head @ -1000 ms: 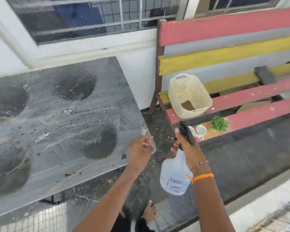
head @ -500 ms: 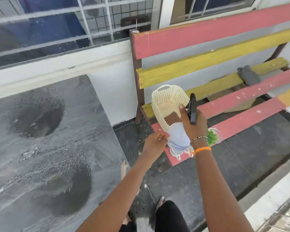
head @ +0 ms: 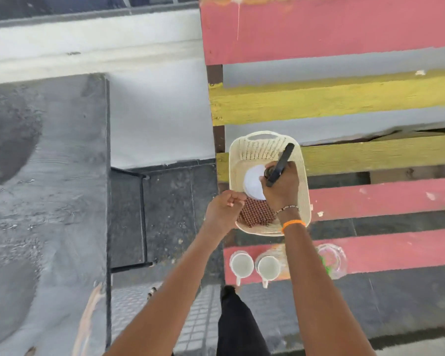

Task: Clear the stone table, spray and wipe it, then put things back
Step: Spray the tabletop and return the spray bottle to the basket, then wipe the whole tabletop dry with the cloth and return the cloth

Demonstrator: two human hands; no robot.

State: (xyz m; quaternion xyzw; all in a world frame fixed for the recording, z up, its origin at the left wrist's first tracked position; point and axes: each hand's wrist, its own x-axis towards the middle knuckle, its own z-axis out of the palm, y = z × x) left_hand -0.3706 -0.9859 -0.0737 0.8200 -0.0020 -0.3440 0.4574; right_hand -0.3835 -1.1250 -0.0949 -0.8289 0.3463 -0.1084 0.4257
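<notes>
The wet grey stone table [head: 44, 191] fills the left side, with dark spray patches on it. A cream woven basket [head: 303, 201] stands on the red and yellow slatted bench [head: 380, 199]. My right hand [head: 280, 188] holds the white spray bottle [head: 253, 182] by its black trigger head, down inside the basket. A brown checked cloth [head: 256, 213] lies in the basket's near end. My left hand [head: 224, 210] is closed at the basket's near-left rim, fingers on the cloth's edge.
Two white cups [head: 242, 264] stand on the bench's front slat, with a clear glass vessel holding a green plant [head: 332, 260] to their right. Dark tiled floor [head: 170, 214] lies between table and bench. My leg [head: 238, 325] is below.
I have turned from the table to the bench. My right hand carried the spray bottle over and lowered it into the basket. My left hand reached the basket's rim and the cloth.
</notes>
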